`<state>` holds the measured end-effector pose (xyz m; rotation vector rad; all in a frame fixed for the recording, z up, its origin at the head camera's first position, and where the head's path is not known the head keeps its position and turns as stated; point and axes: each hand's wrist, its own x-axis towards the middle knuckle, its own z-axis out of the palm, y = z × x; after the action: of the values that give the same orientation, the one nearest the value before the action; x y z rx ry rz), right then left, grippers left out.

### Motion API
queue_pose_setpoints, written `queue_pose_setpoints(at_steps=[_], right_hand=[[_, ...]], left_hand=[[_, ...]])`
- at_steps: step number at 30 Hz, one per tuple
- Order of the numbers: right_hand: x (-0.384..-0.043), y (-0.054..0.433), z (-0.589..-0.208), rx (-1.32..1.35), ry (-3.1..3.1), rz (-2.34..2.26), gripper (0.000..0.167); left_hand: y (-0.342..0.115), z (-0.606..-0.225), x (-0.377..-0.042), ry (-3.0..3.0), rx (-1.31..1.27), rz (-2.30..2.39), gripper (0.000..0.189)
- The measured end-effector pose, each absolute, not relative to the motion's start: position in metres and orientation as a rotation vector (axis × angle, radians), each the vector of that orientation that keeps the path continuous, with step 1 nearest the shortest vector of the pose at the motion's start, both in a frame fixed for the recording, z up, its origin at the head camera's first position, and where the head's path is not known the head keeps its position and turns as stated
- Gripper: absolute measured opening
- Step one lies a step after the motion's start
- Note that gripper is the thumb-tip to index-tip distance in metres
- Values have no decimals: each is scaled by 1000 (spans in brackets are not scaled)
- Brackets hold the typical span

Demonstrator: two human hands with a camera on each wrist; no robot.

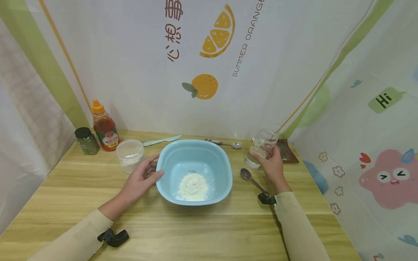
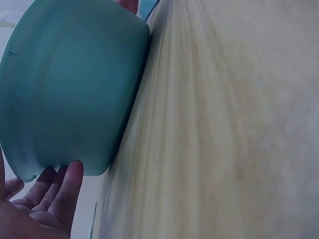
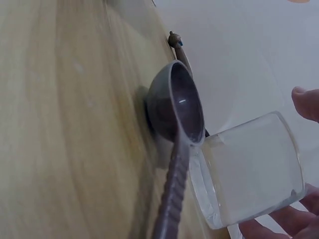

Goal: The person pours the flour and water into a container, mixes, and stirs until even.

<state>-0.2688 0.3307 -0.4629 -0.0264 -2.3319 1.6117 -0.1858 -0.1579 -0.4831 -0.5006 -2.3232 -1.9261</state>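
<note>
A light blue bowl (image 1: 226, 159) with a mound of white powder (image 1: 193, 186) stands mid-table. My left hand (image 1: 143, 171) holds the bowl's left side, thumb at the rim and fingers against the outer wall; the left wrist view shows those fingers (image 2: 70, 186) on the wall. At the right, my right hand (image 1: 273, 165) is around a clear glass cup (image 3: 254, 169) that appears to contain clear liquid. In the right wrist view, the thumb stands apart from the cup and the fingers lie along its far side. Near this hand lies a brown measuring spoon (image 3: 172, 199).
To the left stand a green-filled jar (image 1: 87, 141), a red sauce bottle (image 1: 106, 130) and a clear tub (image 1: 130, 156) of white powder. Behind the bowl lie a pale green knife (image 1: 162, 140) and a metal spoon (image 1: 225, 143). A brown packet (image 1: 289, 152) lies behind the right hand.
</note>
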Motion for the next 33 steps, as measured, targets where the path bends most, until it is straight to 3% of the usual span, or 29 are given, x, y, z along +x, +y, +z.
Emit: queue_pose_setpoints(at_steps=[12,33], right_hand=[[-264,328,-459,47,-2317,1516,78],[-235,280,-417,363,-2336,1019,84]], left_hand=[[-158,-484,-186,-2316,-509,-1928,61],[-158,-483,-187,-2302,-514,-1947,61]])
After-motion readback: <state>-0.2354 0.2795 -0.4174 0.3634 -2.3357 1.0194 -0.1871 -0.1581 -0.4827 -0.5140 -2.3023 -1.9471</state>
